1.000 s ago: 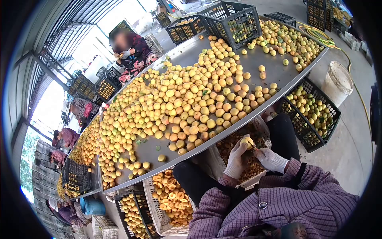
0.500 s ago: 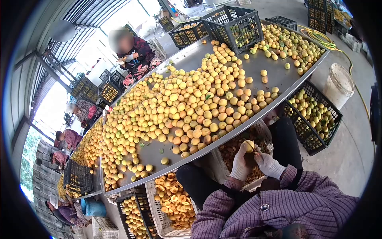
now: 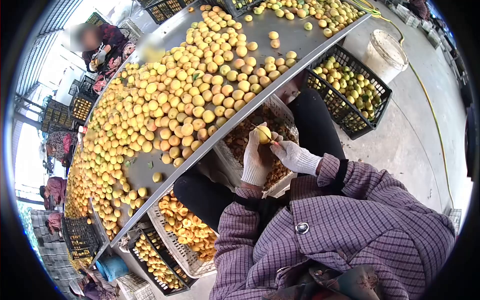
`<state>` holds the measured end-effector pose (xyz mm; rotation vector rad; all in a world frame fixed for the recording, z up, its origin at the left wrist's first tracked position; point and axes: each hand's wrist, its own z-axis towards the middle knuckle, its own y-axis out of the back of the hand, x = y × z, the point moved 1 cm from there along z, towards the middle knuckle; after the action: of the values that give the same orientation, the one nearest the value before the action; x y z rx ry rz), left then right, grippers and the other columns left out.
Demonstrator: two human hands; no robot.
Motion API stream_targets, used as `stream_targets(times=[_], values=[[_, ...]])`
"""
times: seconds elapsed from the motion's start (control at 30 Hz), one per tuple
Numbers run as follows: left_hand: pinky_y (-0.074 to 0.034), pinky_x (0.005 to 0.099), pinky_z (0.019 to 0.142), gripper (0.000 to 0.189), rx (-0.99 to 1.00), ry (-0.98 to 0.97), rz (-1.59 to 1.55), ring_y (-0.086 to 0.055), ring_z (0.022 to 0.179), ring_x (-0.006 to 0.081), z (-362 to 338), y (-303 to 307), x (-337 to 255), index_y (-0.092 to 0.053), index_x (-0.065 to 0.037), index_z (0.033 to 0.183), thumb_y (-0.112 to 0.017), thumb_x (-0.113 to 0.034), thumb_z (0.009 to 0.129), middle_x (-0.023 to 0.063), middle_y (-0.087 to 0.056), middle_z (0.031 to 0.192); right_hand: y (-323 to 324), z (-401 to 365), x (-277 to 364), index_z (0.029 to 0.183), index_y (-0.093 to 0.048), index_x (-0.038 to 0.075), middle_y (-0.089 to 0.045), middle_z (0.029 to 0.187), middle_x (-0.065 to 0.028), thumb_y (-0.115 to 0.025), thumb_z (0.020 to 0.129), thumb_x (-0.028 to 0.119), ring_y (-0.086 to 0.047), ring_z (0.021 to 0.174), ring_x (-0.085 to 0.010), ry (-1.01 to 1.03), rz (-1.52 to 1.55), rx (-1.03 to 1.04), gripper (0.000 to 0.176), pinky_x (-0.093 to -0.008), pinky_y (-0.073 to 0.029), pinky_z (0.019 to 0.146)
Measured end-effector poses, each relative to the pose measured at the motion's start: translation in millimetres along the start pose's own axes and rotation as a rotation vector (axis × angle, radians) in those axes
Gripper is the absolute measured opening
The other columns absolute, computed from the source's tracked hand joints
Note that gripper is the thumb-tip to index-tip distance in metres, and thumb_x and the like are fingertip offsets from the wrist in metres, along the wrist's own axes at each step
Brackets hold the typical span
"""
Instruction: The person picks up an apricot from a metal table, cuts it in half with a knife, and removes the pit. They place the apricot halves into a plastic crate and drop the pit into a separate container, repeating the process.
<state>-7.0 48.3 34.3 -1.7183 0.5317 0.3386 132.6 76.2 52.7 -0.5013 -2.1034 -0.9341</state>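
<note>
Gloved left hand [image 3: 257, 161] gripping a yellow fruit [image 3: 263, 134], which is sitting just above a pale crate [image 3: 283, 111] of brown scraps. Gloved right hand [image 3: 296, 157] pinching a small tool [image 3: 273, 142], tip at the fruit. Bench [image 3: 145, 171] holding many whole fruits beyond both hands. Pale crate of halved fruit [image 3: 189, 231] standing beside the left knee, dark crate [image 3: 350, 131] of whole fruits near the right knee.

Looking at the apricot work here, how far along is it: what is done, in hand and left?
Apparently done: the split apricots piled in the pale crate. In hand: one apricot in the gloved left hand, with a thin tool held to it by the right hand. Left: many whole apricots across the metal table, so it looks far from finished.
</note>
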Motion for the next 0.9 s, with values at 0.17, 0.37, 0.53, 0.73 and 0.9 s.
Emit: stream_targets(times=[0.17, 0.37, 0.53, 0.73, 0.9], values=[[-0.048, 0.0357, 0.096, 0.054, -0.038, -0.075, 0.309, -0.062, 0.106, 0.0235, 0.7, 7.1, -17.3, -0.05, 0.001, 0.133, -0.058, -0.041, 0.1, 0.0118, -0.064, 0.11, 37.7, -9.7, 36.3, 0.112, -0.06, -0.001, -0.064, 0.078, -0.015, -0.04, 0.106, 0.046, -0.064, 0.072, -0.0242, -0.148, 0.113, 0.241, 0.052, -0.0367, -0.052, 0.069], [-0.051, 0.0342, 0.09, 0.043, -0.079, -0.097, 0.101, -0.064, 0.098, 0.0215, 9.3, 20.0, -6.0, -0.056, 0.0, 0.126, -0.061, -0.033, 0.099, 0.0096, -0.065, 0.109, 10.6, -17.5, 18.8, 0.115, -0.063, 0.002, -0.068, 0.086, -0.0159, -0.04, 0.104, 0.052, -0.069, 0.079, -0.0286, -0.046, 0.018, 0.044, 0.055, -0.0408, -0.053, 0.072], [-0.053, 0.0349, 0.085, 0.037, 0.011, -0.003, 0.141, -0.064, 0.098, 0.0231, 1.7, 14.2, 0.0, -0.057, 0.0, 0.12, -0.057, -0.031, 0.101, 0.0091, -0.065, 0.108, 18.2, -1.2, 9.0, 0.113, -0.062, 0.0, -0.066, 0.083, -0.0158, -0.04, 0.105, 0.045, -0.067, 0.076, -0.0247, -0.076, 0.075, 0.148, 0.051, -0.0395, -0.053, 0.069], [-0.052, 0.0318, 0.092, 0.05, -0.068, -0.001, 0.222, -0.061, 0.105, 0.019, -4.7, -1.0, -20.7, -0.049, 0.0, 0.139, -0.061, -0.025, 0.098, 0.0075, -0.061, 0.119, 22.9, -7.0, 15.1, 0.107, -0.064, -0.005, -0.067, 0.083, -0.0193, -0.045, 0.104, 0.042, -0.067, 0.083, -0.0261, 0.006, 0.021, 0.071, 0.05, -0.0388, -0.05, 0.078], [-0.051, 0.0336, 0.091, 0.048, -0.017, 0.063, 0.071, -0.062, 0.103, 0.0204, -1.7, 17.5, -0.6, -0.052, -0.002, 0.133, -0.06, -0.035, 0.099, 0.0086, -0.061, 0.115, 2.4, -1.6, -3.2, 0.113, -0.063, -0.006, -0.068, 0.087, -0.0212, -0.043, 0.104, 0.045, -0.068, 0.087, -0.0302, -0.077, -0.008, -0.021, 0.055, -0.0404, -0.051, 0.08]])
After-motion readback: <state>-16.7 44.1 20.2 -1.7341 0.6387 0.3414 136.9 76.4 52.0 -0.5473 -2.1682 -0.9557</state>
